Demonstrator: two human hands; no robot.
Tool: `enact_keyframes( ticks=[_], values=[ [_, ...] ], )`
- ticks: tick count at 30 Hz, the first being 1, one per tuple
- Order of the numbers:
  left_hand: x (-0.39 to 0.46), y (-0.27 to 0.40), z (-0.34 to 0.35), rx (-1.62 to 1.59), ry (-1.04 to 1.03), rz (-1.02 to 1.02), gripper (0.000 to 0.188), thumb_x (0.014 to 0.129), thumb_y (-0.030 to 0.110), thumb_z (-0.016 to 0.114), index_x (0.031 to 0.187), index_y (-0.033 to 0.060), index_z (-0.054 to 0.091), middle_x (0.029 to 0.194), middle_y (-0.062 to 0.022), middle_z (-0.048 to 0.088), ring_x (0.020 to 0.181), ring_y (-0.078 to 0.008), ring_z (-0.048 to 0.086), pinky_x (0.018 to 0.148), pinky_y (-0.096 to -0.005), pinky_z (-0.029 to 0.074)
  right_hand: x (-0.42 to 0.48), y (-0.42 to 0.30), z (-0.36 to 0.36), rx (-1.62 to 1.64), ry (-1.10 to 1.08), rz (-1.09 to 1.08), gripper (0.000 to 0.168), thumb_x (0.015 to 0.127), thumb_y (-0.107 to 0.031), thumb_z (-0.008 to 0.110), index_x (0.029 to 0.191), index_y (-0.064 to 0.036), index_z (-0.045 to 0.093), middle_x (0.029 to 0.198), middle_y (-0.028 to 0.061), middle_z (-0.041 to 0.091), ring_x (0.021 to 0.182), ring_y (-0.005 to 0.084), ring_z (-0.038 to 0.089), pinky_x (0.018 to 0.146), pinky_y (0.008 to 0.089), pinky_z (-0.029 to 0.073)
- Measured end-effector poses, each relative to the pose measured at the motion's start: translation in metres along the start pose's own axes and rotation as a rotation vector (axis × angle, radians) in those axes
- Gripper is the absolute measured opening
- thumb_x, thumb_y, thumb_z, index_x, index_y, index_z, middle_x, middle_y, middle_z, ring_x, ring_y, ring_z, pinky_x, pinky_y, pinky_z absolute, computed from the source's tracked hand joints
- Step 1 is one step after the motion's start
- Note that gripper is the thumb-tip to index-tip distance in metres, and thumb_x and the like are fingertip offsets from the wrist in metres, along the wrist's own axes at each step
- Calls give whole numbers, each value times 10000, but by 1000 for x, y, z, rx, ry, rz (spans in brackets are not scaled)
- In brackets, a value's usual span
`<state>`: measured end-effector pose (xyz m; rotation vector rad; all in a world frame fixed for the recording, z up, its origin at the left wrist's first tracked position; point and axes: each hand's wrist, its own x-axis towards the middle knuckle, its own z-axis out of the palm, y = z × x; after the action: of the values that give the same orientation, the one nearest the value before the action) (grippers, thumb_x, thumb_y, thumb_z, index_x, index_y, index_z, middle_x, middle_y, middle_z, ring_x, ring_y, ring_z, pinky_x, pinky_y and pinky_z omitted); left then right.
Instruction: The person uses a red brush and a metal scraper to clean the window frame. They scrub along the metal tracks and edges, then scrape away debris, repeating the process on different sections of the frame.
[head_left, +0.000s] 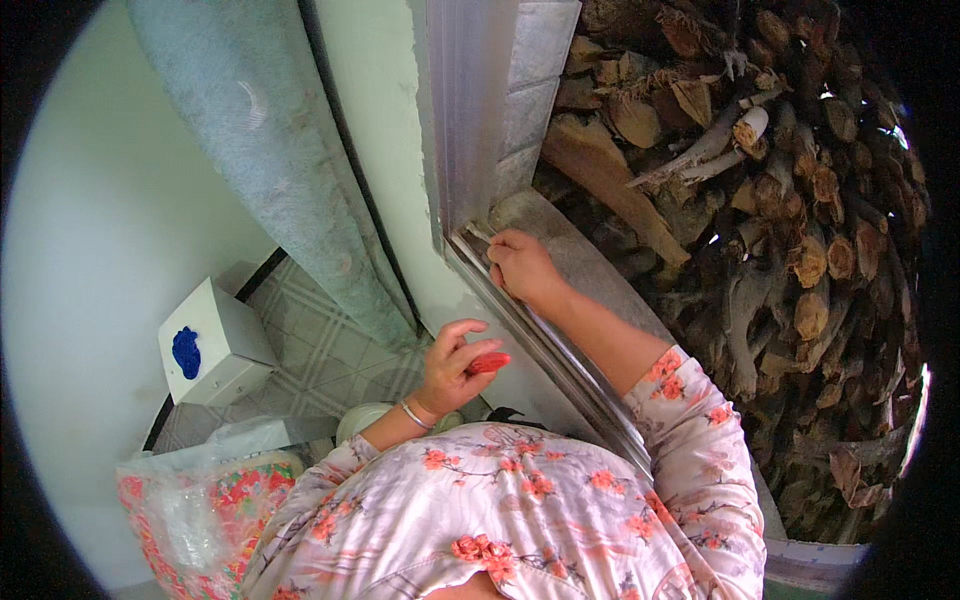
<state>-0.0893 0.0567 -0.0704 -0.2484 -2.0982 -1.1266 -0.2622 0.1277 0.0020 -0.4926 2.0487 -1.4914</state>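
My right hand (525, 264) is closed around a thin, pale tool or strip (478, 232), whose end rests near the corner of the metal window track (551, 330). The tool's kind cannot be told. My left hand (459, 360) is raised on the room side of the sill, its fingers curled and a small red object (487, 364) held against them. A silvery bracelet (416, 416) circles the left wrist.
Stacked firewood (810, 247) lies outside beyond the concrete ledge (577, 232). A pale blue curtain (285, 172) hangs at the left. Below stand a white cabinet (240, 345) with a blue item (186, 352) on it, and a plastic-wrapped floral bundle (202, 510).
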Motion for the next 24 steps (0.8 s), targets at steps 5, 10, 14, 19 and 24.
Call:
enact_keyframes(
  ticks=[5, 10, 14, 19, 24],
  values=[
    [-2, 4, -3, 25, 8, -23, 340, 725, 13, 752, 1040, 92, 655, 1147, -111, 516, 682, -119, 505, 603, -251, 452, -2, 0, -2, 70, -10, 6, 198, 859, -157, 532, 912, 13, 618, 624, 90, 600, 546, 178, 550, 545, 332, 431],
    [1, 9, -4, 56, 4, -16, 325, 724, 22, 754, 1029, 78, 655, 1126, -106, 531, 702, -142, 528, 621, -258, 465, -7, -4, -9, 216, -89, 37, 193, 873, -152, 538, 958, 11, 599, 617, 72, 577, 487, 156, 495, 448, 319, 382],
    [7, 7, -2, 57, -12, 36, 304, 731, 35, 748, 1017, 53, 649, 1067, -108, 564, 769, -194, 579, 645, -290, 484, -20, -8, -18, 325, -138, 137, 227, 886, -163, 538, 1062, -20, 547, 612, 59, 542, 437, 144, 423, 386, 307, 323],
    [13, 4, 7, 45, -78, 23, 272, 720, 50, 740, 973, 35, 642, 976, -117, 592, 818, -253, 607, 670, -325, 502, -48, -1, -43, 817, 30, 285, 240, 892, -180, 549, 1103, -74, 510, 624, 56, 508, 414, 137, 362, 349, 279, 260],
    [32, 12, 11, 93, -10, 43, 256, 694, 52, 737, 926, 32, 631, 864, -112, 593, 721, -270, 605, 633, -338, 506, -63, 4, -61, 591, -34, 259, 220, 887, -185, 561, 1076, -78, 529, 627, 57, 503, 418, 139, 362, 338, 285, 250]
  ],
)
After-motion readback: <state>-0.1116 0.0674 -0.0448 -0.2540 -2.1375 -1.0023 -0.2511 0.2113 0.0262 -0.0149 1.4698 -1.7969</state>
